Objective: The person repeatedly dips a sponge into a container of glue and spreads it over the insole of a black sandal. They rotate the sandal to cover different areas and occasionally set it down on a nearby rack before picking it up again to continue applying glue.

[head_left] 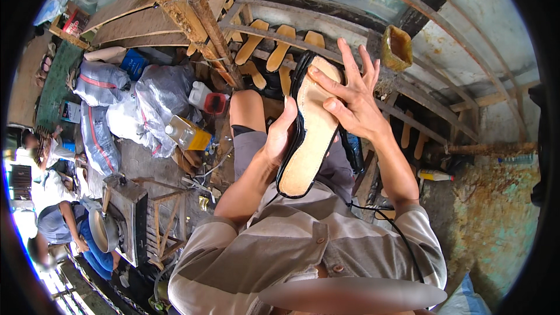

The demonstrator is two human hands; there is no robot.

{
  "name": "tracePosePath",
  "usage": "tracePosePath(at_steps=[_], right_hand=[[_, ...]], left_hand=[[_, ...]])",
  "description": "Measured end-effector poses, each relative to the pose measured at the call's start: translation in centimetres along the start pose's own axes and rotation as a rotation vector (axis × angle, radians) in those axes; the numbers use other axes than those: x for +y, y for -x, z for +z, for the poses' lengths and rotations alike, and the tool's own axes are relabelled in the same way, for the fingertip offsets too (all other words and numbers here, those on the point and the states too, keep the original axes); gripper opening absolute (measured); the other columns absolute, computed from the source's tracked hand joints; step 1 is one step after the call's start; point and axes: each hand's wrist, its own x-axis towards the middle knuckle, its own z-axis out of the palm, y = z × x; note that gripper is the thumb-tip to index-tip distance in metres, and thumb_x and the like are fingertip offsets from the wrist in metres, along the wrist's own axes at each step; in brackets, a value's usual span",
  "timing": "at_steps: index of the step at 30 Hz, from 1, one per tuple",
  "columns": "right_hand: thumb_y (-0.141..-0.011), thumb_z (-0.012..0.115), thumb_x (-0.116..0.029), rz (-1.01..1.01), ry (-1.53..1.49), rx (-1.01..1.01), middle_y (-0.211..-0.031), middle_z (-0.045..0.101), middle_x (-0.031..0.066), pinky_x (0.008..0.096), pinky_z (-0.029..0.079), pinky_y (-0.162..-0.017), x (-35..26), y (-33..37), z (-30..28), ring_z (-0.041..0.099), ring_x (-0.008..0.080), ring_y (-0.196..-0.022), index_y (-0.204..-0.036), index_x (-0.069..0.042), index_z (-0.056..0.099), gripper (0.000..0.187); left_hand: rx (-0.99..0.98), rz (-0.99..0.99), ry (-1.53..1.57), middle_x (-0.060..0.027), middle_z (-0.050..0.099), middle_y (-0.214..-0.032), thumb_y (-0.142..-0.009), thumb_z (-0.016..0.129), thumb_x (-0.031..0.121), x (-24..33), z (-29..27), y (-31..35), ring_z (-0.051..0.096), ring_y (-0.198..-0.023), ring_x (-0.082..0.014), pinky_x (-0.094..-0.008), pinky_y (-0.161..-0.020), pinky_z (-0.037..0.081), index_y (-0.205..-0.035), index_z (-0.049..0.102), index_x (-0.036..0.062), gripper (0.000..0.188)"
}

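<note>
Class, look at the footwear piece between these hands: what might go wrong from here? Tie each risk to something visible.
1. The tan sole might shift against its black edging if pressed unevenly: the right hand touches only its upper part.
2. The piece could tilt or slip, since the left hand grips it along one side, away from its lower end.
</note>
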Motion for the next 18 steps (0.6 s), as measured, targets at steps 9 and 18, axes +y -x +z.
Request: tracePosePath(at_steps=[9,18], right_hand=[[-0.095,0.045,-0.075,-0.279,-0.129,-0.082,-0.173,0.016,0.0101,0.0752,-0.013,-0.113,1.8,0.6,-0.3,0.003,0.0561,-0.152,-0.126,-0.04,0.074,0.055],[-0.096,0.043,-0.074,-0.108,0.127,0.104,-0.162,0.041,0.0105,0.0696,-0.018,-0.115,-3.5,5.4,2.5,0.017,0.0452,-0.152,-0.124,-0.039,0.076,0.056]], left_hand=[[0.015,-0.064,0.024,-0.0199,0.066,-0.124,-0.09,0.039,0.083,1.0,0.4,-1.2,0.072,-0.092,-0.0385,-0.0505,-0.064,0.065,-0.15,0.044,0.0099,0.095],[0.114,0.238,0.067,-0.0101,0.062,-0.132,-0.102,0.041,0.068,1.7,1.5,-3.1,0.062,-0.119,-0.0253,-0.0428,-0.102,0.052,-0.146,0.048,0.0092,0.075]])
